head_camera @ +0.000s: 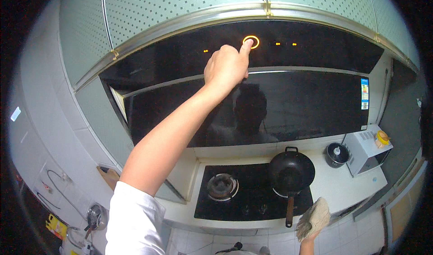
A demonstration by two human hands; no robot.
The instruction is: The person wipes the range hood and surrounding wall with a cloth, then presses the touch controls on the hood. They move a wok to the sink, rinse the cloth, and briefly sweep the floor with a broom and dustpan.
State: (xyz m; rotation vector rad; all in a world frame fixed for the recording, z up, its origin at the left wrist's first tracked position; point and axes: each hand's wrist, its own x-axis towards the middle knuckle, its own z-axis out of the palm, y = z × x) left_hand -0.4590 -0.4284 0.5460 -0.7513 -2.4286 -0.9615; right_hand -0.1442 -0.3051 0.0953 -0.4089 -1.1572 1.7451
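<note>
My left hand (227, 64) reaches up to the black range hood (311, 52). Its fingers are curled in with nothing in them, and the thumb is out, its tip on the button inside a glowing orange ring (258, 42). Low on the right, my right hand (313, 235) holds a bunched beige cloth (316, 216) that hides most of the fingers. The cloth is beside the wooden handle (290, 207) of a black wok (291, 169). That wok sits on the right burner of a black gas cooktop (252, 177); the left burner (222, 186) has no pan.
On the right counter (333, 190) stand a dark pot (337, 155) and a silver microwave oven (367, 145) with a yellow-lidded jar (382, 138) on top. Frosted cabinets (182, 1) hang above the hood. Metal pans (97, 216) are at lower left.
</note>
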